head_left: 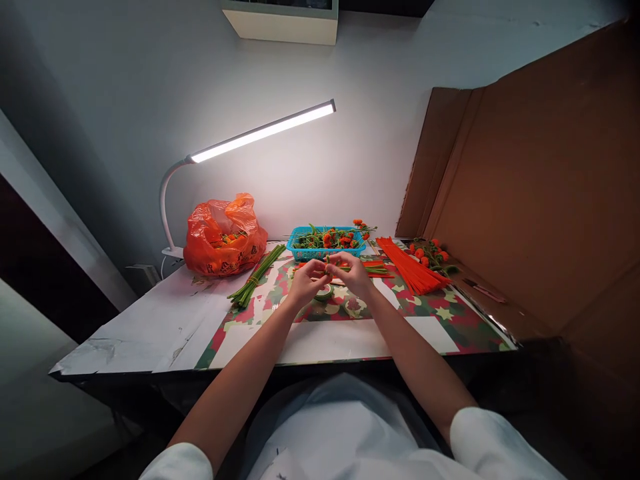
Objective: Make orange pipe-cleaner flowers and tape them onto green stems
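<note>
Above the middle of the table, my left hand [309, 280] and my right hand [353, 273] meet, thumbs and fingers pinched together. Between the fingertips is a small green piece [327, 259], too small and partly covered to tell its kind. Just below the hands lies a roll of green tape [324, 293]. Thin green and orange stems [376, 269] lie behind the hands, partly hidden by them. A blue plastic basket [300, 254] beyond them holds orange flowers on green stems.
On the left are a tied bundle of green stems [256, 279] and an orange plastic bag [220, 250]. To the right are a fan of orange strips [413, 267], orange flowers [429, 253] and a cutter-like tool [484, 291]. A lamp [263, 131] shines overhead; a cardboard sheet [525, 180] rises right.
</note>
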